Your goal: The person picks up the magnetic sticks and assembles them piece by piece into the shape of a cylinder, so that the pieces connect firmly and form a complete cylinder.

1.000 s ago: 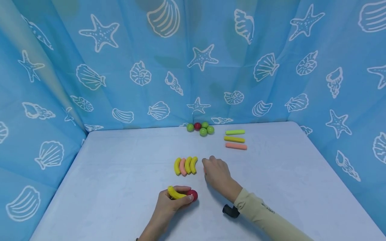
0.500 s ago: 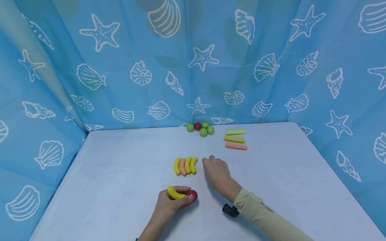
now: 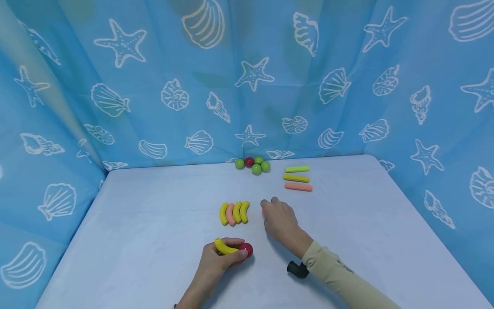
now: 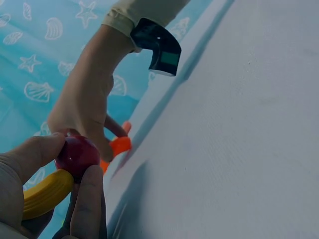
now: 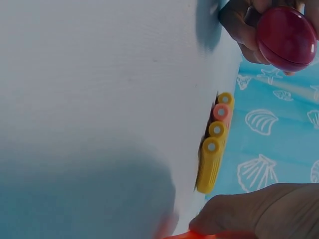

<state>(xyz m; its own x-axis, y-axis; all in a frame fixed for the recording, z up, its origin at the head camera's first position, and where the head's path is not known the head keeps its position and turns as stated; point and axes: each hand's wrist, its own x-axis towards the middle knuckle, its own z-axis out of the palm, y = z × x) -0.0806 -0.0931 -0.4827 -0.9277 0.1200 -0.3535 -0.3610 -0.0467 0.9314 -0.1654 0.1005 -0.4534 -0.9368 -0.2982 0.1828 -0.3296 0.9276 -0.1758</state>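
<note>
In the head view my left hand (image 3: pixel 221 259) grips a yellow curved magnetic stick (image 3: pixel 225 247) and a red ball (image 3: pixel 245 249) together. The left wrist view has the ball (image 4: pixel 78 157) between thumb and fingers, touching the tip of the yellow stick (image 4: pixel 47 194). To the right and farther forward, my right hand (image 3: pixel 281 223) pinches a bright orange piece (image 4: pixel 120 145) low over the table; its full shape is hidden. Beside that hand lies a row of curved sticks (image 3: pixel 237 213), yellow with one pink among them. Pale round ends show on these sticks (image 5: pixel 211 146) in the right wrist view.
Near the table's back edge sit several green balls (image 3: pixel 256 169) with one red ball (image 3: pixel 249 162). Right of them lie three straight sticks: lime (image 3: pixel 297 169), yellow (image 3: pixel 296 178) and pink (image 3: pixel 299 187). A blue shell-print curtain (image 3: pixel 216 77) hangs behind the white table (image 3: pixel 154 240).
My right hand has shifted slightly, and a sliver of orange now shows at its fingers. The left hand keeps its hold. The head view has turned a little to the right.
</note>
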